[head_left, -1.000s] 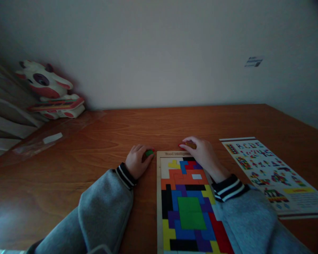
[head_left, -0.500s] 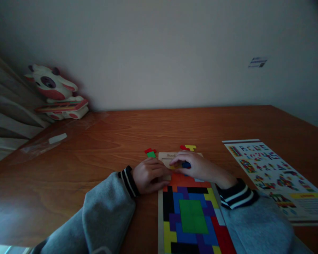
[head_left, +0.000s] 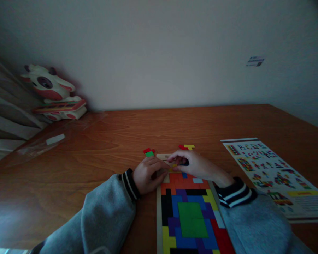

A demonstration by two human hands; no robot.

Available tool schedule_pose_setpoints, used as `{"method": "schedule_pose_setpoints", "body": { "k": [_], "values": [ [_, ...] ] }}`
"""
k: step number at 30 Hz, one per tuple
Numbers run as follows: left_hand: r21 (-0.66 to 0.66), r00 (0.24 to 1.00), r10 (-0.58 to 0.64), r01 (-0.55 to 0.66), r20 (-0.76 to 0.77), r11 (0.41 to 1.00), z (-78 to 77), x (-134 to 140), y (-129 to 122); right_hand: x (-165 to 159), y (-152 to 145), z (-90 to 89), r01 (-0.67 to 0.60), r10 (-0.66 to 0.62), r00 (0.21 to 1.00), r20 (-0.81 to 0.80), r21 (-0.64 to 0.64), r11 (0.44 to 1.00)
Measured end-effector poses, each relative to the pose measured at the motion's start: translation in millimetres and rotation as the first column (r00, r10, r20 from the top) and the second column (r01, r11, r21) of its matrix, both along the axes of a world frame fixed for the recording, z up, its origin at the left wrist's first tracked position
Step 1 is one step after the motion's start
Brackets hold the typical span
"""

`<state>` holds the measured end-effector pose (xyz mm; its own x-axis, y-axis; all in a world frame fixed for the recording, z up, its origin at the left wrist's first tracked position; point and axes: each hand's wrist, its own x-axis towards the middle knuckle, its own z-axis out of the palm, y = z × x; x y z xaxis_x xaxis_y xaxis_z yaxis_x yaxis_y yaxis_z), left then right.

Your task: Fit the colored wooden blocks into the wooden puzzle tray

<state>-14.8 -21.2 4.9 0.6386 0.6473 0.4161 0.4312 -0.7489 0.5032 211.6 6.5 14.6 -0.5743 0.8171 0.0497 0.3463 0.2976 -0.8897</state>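
A wooden tray puzzle (head_left: 159, 218) lies in front of me, filled with coloured block pieces around a green rectangle (head_left: 193, 220). At its far left corner, my left hand (head_left: 150, 175) rests with bent fingers held together and the thumb below. My right hand (head_left: 194, 164) arches over the far end, fingers curled in a pinch, its tips close to the left fingertips. Some yellow (head_left: 174, 166) shows at the fingertips, and something dark blue (head_left: 186, 162) shows under the right palm. Whatever either hand grips is mostly hidden.
Loose red and green pieces (head_left: 149, 153) lie beyond the tray's left corner. Red and yellow pieces (head_left: 189, 146) lie past its far edge. A printed pattern sheet (head_left: 267, 169) is at right. A toy cow with a keyboard (head_left: 59, 95) stands at back left by a curtain.
The left fingers have bent more, with a gap showing above the thumb. My right hand has shifted slightly, uncovering more of the orange and blue pieces below it. The view has moved a little.
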Motion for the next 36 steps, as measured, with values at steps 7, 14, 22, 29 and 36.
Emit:
{"method": "schedule_pose_setpoints", "body": {
  "k": [7,14,22,29,36],
  "values": [
    [-0.025,0.998,0.061,-0.060,0.004,0.998,-2.7,2.4,-2.8,19.6,17.8,-5.2,0.328,-0.324,0.945,-0.052,0.102,0.939],
    [-0.085,0.999,-0.020,0.023,0.038,0.996,1.7,12.0,-11.7,24.4,21.5,-11.1,0.314,-0.394,0.917,0.062,0.498,0.809],
    [-0.093,0.997,-0.028,0.035,0.078,0.995,2.1,14.1,-14.2,20.5,12.1,3.1,0.175,-0.238,0.965,0.113,0.404,0.898],
    [-0.205,0.996,0.004,0.014,0.086,0.979,4.3,15.3,-16.2,28.7,-8.9,20.7,-0.047,0.052,0.958,0.281,-0.023,0.999],
    [-0.265,0.983,-0.053,0.100,0.177,0.959,6.4,17.0,-17.6,10.1,-21.9,27.2,-0.127,0.070,0.894,0.442,0.100,0.987]
  ]
}}
